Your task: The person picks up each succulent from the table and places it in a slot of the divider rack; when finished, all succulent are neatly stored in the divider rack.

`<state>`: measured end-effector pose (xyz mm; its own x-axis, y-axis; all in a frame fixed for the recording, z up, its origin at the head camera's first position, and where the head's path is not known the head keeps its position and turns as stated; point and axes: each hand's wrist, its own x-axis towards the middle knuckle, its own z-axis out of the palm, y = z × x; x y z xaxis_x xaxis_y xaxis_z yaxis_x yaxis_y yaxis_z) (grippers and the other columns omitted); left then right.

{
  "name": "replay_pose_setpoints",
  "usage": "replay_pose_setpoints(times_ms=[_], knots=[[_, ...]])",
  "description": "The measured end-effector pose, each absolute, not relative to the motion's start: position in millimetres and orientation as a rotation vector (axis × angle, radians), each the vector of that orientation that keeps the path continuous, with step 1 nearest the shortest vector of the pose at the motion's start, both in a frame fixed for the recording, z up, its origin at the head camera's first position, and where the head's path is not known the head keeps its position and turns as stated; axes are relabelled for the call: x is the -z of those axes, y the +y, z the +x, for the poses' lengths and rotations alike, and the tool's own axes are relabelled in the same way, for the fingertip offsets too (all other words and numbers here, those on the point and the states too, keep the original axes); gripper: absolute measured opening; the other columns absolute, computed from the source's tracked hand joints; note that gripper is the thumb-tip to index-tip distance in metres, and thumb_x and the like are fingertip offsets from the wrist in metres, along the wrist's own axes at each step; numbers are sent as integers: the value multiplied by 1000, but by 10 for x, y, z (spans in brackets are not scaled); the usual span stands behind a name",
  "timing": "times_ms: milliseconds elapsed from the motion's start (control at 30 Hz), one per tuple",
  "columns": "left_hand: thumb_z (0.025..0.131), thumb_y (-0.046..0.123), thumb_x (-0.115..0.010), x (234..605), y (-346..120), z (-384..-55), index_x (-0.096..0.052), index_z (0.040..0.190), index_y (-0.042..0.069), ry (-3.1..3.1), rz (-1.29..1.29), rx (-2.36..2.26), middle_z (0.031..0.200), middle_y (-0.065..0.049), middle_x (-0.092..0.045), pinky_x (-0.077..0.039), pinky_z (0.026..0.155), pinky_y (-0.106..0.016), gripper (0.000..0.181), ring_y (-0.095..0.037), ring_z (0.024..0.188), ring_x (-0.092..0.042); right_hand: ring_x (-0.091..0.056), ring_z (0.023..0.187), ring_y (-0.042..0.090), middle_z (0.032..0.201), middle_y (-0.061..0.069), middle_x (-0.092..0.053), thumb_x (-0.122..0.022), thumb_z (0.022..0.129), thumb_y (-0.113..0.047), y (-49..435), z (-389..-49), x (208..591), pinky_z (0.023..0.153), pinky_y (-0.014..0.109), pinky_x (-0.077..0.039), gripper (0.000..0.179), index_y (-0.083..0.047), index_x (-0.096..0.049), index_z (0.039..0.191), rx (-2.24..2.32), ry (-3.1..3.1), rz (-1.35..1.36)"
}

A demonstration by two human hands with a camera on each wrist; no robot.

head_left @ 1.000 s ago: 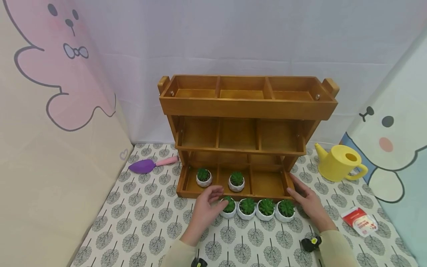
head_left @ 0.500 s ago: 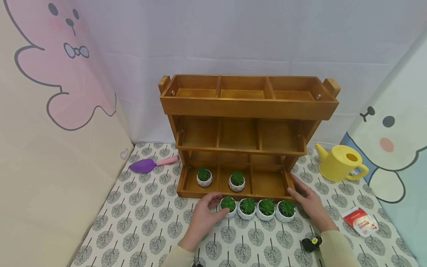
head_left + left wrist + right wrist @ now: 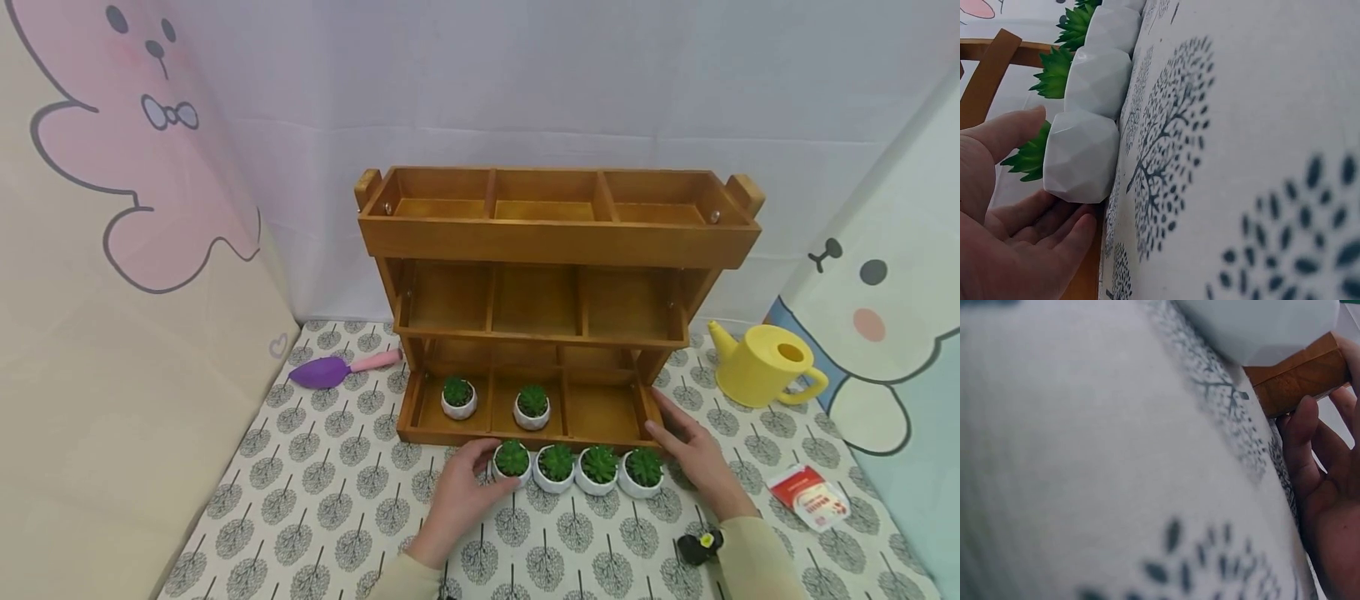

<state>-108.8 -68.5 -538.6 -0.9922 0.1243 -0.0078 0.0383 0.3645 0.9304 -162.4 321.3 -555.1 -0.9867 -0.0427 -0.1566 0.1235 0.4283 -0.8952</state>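
Note:
In the head view, several small green succulents in white faceted pots stand in a row before a brown wooden tiered shelf [image 3: 558,242]. My left hand [image 3: 462,497] curves round the leftmost potted succulent [image 3: 512,463], its thumb at the near side and its fingers at the far left. The left wrist view shows fingertips against the white pot [image 3: 1082,157], which stands on the cloth. My right hand [image 3: 697,454] rests with extended fingers and thumb against the right end of the bottom tier. Up close, that wooden corner [image 3: 1302,375] lies beside the right thumb.
Two more potted succulents sit in the bottom tier's left [image 3: 459,398] and middle [image 3: 532,407] compartments. A purple trowel [image 3: 321,373] with a pink handle lies left of the shelf. At right are a yellow watering can [image 3: 765,367] and a red-and-white packet [image 3: 810,497].
My left hand has lowered and closed in around the leftmost pot of the row, its thumb coming to the near side. The right hand keeps its place at the shelf.

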Motion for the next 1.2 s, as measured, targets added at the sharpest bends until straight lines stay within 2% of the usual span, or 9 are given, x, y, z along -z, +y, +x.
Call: replay_pose_setpoints(times_ms=[233, 533, 800, 1033, 1200], knots=[[77, 25, -94, 5357, -645, -1093, -67, 129, 3, 2601, 159, -1670, 125, -8, -67, -53, 102, -46, 63, -30, 116, -65, -15, 157, 40, 172, 7, -20, -63, 103, -50, 3212, -1620, 5530, 121, 66, -14, 76, -34, -25, 167, 1608, 2511, 62], [75, 28, -96, 5355, -638, -1062, -67, 126, 8, 2567, 100, -1654, 121, -6, -68, -54, 99, -46, 62, -28, 113, -66, -13, 157, 40, 172, 6, -19, -63, 103, -51, 3222, -1616, 5510, 120, 68, -12, 76, -36, -25, 166, 1583, 2525, 83], [72, 26, -97, 5377, -602, -1069, -66, 131, 8, 2578, 130, -1636, 123, -7, -68, -54, 98, -47, 68, -28, 112, -66, -12, 157, 40, 172, 5, -18, -63, 103, -50, 3230, -1619, 5535, 121, 68, -12, 76, -38, -23, 166, 1597, 2503, 97], [73, 24, -97, 5413, -573, -1071, -66, 131, 8, 2628, 174, -1575, 120, -5, -67, -54, 92, -47, 67, -25, 108, -63, -13, 157, 40, 172, 5, -18, -64, 102, -51, 3208, -1620, 5534, 120, 69, -12, 77, -37, -24, 166, 1605, 2488, 97], [74, 22, -96, 5431, -572, -1079, -66, 132, 7, 2627, 188, -1571, 121, -6, -68, -54, 93, -48, 67, -27, 109, -63, -12, 157, 40, 172, 5, -19, -64, 103, -50, 3200, -1612, 5515, 121, 68, -11, 76, -36, -25, 166, 1599, 2499, 92]])
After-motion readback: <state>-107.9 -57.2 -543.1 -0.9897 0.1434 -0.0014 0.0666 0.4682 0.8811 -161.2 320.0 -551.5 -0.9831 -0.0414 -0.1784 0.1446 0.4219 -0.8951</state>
